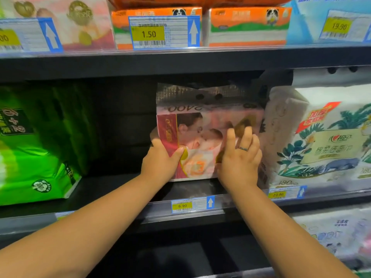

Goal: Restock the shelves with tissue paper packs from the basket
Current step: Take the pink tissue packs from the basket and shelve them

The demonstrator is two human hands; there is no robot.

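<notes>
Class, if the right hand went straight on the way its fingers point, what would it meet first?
The pink tissue pack: fingers of the right hand lie straight against its front face.

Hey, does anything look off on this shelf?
Yes. The pink tissue pack, gripped by the left hand and pressed by the right hand on the middle shelf, is upside down: its 2400 print reads inverted.

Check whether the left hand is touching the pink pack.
Touching. The head view shows the left hand gripping the pink pack at its left edge, thumb pressed on the front.
</notes>
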